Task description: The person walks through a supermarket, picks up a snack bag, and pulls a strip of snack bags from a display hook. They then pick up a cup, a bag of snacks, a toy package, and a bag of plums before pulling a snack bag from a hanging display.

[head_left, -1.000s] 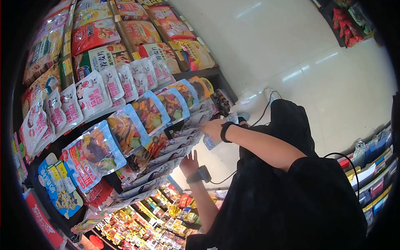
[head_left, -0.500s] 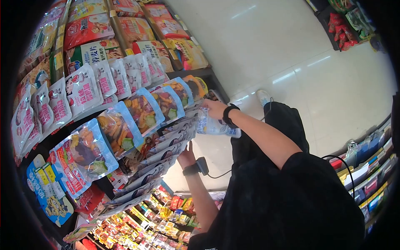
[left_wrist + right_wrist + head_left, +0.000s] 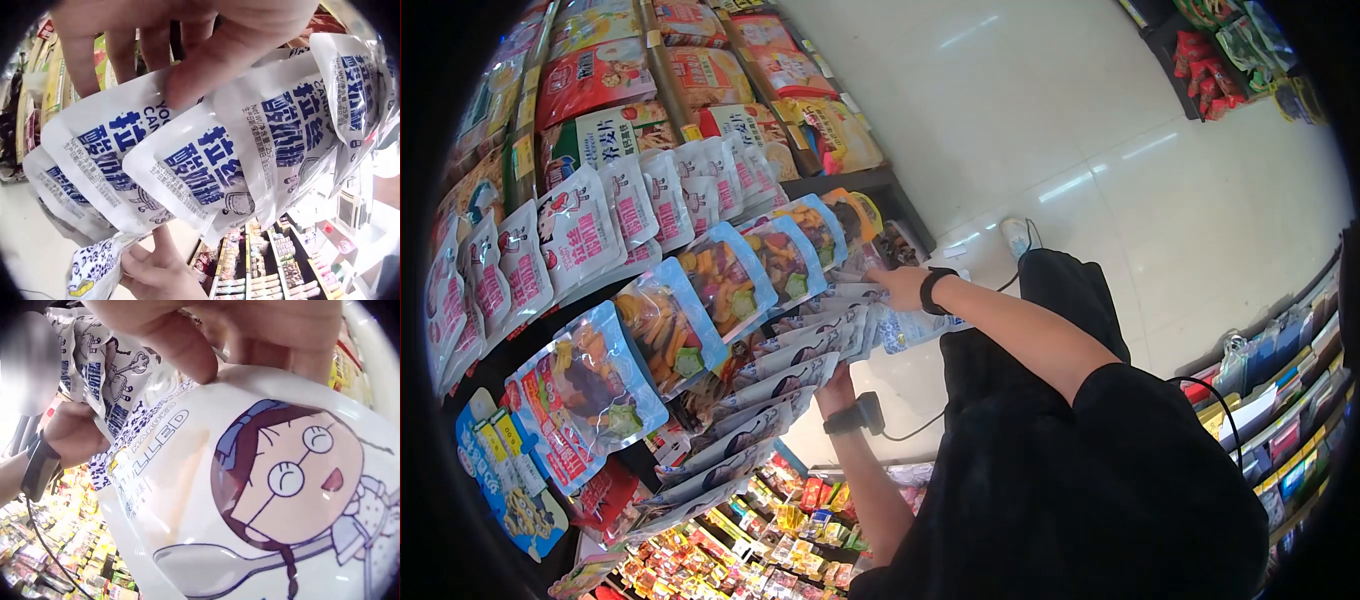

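Observation:
In the head view, the right hand (image 3: 903, 287) is at the far end of a row of white pouches, with a blue-and-white pouch (image 3: 912, 330) hanging below it. The right wrist view shows this hand (image 3: 250, 331) pinching the top of a white pouch (image 3: 250, 487) printed with a girl in glasses and a spoon. The left hand (image 3: 836, 388) is lower, against the edges of the row. In the left wrist view its thumb lies over the front of a white pouch (image 3: 119, 150) with blue lettering, its other fingers behind the top edge.
Blue-edged snack bags (image 3: 665, 325) and pink-lettered pouches (image 3: 575, 225) hang beside the row. Large food packs (image 3: 595, 80) fill the shelf behind. Pale floor (image 3: 1000, 120) lies beyond; lit small packets (image 3: 780, 540) are below, and another rack (image 3: 1290, 440) stands at right.
The right hand moved out with a pouch, then back toward the row's end. The left hand's spread fingers came in to the pouches. The head view shifted slightly, moving the shelf leftward.

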The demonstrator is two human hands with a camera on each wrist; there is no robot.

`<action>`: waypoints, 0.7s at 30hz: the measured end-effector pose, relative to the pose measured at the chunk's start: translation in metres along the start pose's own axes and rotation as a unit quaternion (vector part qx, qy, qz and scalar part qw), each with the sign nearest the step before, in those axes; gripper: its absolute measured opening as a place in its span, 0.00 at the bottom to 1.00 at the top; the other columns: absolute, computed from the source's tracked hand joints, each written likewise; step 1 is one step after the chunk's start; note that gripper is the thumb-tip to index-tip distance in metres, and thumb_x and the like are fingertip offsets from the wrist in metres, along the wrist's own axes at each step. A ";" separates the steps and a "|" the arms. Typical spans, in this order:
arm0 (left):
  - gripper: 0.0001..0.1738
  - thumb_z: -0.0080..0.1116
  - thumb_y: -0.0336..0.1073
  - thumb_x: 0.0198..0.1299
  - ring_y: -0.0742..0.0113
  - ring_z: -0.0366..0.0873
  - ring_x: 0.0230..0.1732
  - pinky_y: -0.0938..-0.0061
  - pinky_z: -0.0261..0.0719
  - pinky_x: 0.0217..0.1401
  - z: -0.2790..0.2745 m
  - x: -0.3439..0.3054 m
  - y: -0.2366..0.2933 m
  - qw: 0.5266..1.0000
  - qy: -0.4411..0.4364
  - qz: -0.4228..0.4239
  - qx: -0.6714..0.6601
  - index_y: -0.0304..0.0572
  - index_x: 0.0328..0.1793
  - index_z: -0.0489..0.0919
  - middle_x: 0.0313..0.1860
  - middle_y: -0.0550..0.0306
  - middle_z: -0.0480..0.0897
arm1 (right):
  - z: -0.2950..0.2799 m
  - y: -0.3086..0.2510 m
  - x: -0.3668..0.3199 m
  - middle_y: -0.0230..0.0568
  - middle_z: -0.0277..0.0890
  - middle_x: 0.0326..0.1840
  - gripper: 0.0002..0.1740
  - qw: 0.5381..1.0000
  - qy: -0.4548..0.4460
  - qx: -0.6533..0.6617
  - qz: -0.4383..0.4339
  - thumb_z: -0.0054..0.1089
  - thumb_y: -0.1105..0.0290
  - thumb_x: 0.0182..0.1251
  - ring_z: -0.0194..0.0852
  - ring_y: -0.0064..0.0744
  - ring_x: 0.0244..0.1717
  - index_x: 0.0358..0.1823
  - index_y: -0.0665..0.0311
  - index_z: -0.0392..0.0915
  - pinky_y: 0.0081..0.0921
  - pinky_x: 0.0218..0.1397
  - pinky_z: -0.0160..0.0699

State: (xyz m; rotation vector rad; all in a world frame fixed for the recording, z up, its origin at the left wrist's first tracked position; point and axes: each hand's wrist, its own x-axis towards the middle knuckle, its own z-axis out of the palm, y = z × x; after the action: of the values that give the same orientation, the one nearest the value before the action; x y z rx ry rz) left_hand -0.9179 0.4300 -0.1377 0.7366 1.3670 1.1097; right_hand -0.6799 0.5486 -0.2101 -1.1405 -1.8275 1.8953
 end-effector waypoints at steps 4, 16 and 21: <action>0.32 0.50 0.33 0.62 0.55 0.56 0.73 0.56 0.51 0.76 -0.034 0.004 -0.020 0.985 -0.016 0.017 0.173 0.51 0.74 0.58 0.74 0.56 0.59 | 0.003 0.004 0.003 0.57 0.77 0.48 0.29 0.998 -0.030 -0.056 0.023 0.54 0.65 0.58 0.76 0.54 0.51 0.64 0.49 0.65 0.43 0.54 0.73; 0.38 0.35 0.62 0.64 0.52 0.42 0.78 0.43 0.34 0.76 0.031 0.010 0.022 1.000 -0.003 0.025 -0.004 0.59 0.78 0.51 0.78 0.58 0.51 | 0.021 0.001 -0.005 0.55 0.72 0.51 0.28 0.993 0.007 -0.078 -0.094 0.57 0.72 0.51 0.74 0.52 0.51 0.58 0.60 0.67 0.43 0.51 0.74; 0.36 0.42 0.55 0.62 0.52 0.48 0.76 0.45 0.40 0.76 0.016 0.009 0.015 0.999 -0.013 0.013 -0.050 0.56 0.76 0.55 0.76 0.56 0.55 | 0.034 -0.012 -0.030 0.54 0.77 0.36 0.28 0.996 -0.029 -0.061 -0.062 0.58 0.74 0.46 0.77 0.55 0.44 0.54 0.65 0.66 0.45 0.43 0.73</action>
State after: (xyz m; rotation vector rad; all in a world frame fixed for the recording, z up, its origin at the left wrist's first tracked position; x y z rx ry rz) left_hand -0.9058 0.4467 -0.1256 0.6960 1.2738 1.1752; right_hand -0.6878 0.5066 -0.1920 -0.9934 -2.0196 1.7875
